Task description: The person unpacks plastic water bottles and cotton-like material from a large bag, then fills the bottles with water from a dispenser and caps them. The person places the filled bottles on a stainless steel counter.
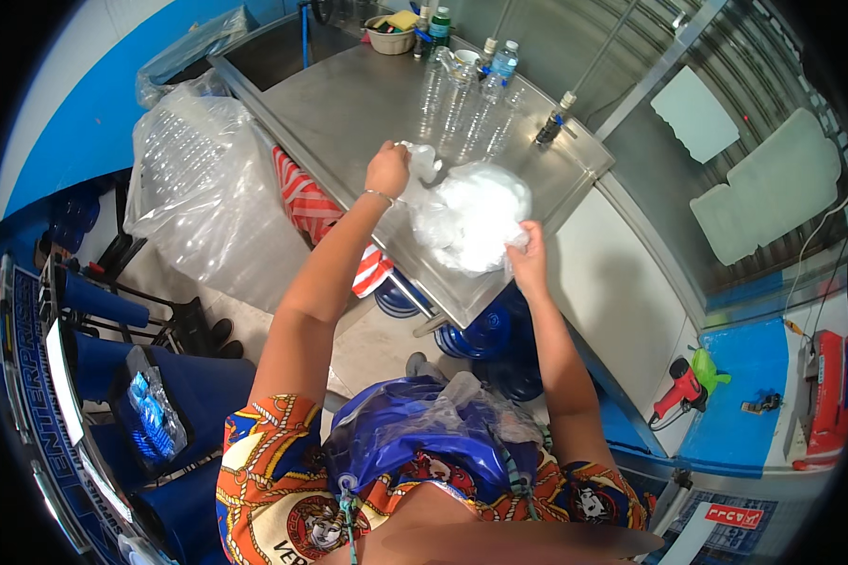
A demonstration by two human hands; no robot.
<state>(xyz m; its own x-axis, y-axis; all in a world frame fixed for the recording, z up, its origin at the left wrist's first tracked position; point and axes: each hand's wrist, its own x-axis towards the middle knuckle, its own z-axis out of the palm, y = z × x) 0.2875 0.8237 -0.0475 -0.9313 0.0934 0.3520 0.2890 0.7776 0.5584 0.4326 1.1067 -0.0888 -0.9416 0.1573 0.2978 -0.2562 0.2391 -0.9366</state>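
A clear plastic bag filled with white material [477,212] rests at the front corner of a stainless steel sink counter [339,127]. What the white contents are, I cannot tell under the glare. My left hand [387,171] grips the bag's gathered, loose end on its left side. On the opposite side, my right hand [528,258] pinches the bag's lower right edge between thumb and fingers. Just beyond the bag stand several empty clear plastic bottles [459,102] without caps.
Taps with blue levers [555,121] line the counter's back. A bowl with sponges [391,37] sits farther left. Left of the counter is a large plastic sack of bottles [198,176]. Blue water jugs [484,328] are underneath. A red heat gun [680,392] lies at right.
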